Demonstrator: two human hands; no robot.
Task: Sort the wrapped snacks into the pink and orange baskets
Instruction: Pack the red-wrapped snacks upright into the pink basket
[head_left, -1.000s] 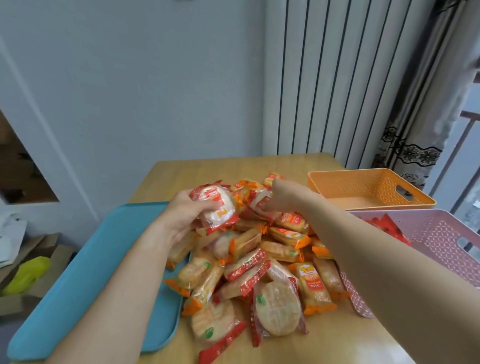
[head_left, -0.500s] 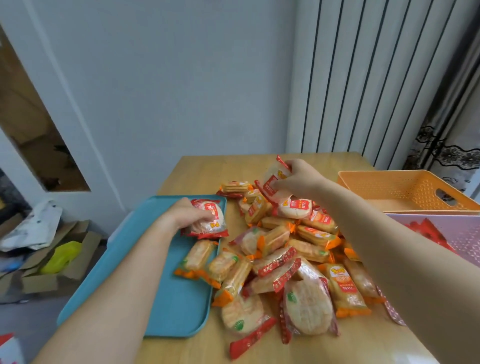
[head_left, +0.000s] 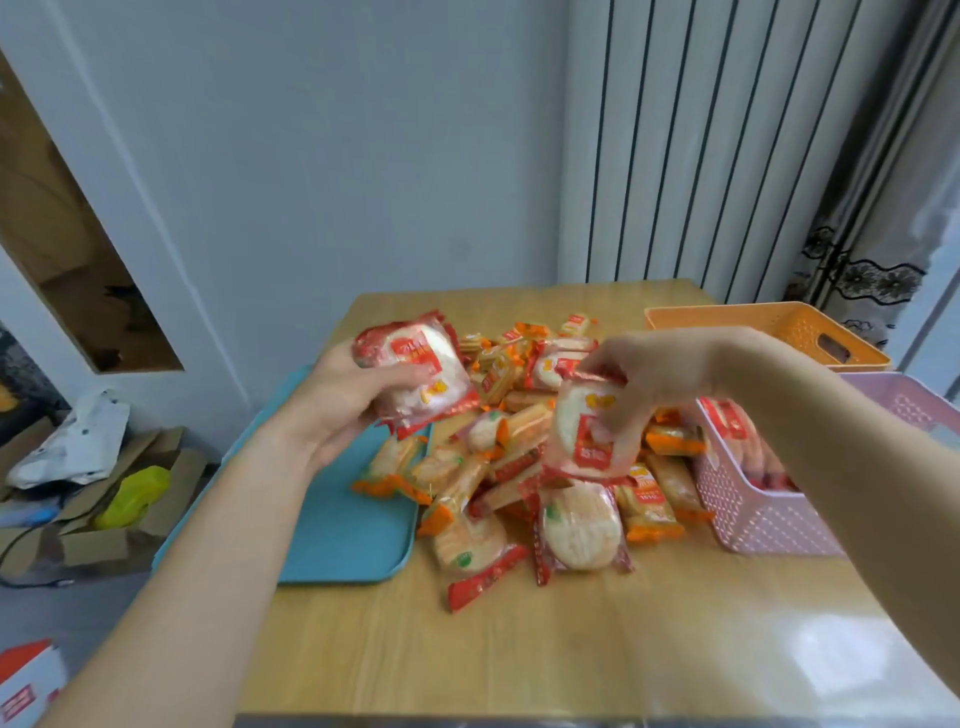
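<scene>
Holding a red-wrapped snack in each hand, the person is mid-sort in the head view, the only view. The left hand (head_left: 337, 405), at ten o'clock from the pile of wrapped snacks (head_left: 519, 467), has its fingers (head_left: 410, 373) clenched round the first red packet (head_left: 415, 374), raised above the pile's edge. The right hand (head_left: 654, 369), at one o'clock from the pile's centre, pinches the second red packet (head_left: 592, 431) by its top edge so that it hangs clear of the heap.

Both packets look lifted but not yet dropped, so the step in hand is probably carrying them to a basket. Since their wrappers match the red ones already sorted, the next move likely calls for bringing both across to three o'clock and letting go over the pink rim.

The pink basket (head_left: 769, 514) stands at three o'clock, touching the pile, and holds several red packets (head_left: 727, 421). The orange basket (head_left: 769, 322) sits at one o'clock, behind the pink one; no snack shows in the part of it that can be seen. A blue tray (head_left: 343, 530) lies at nine o'clock with a few orange-ended packets spilling onto it. All of this rests on a wooden desk (head_left: 519, 654).
</scene>
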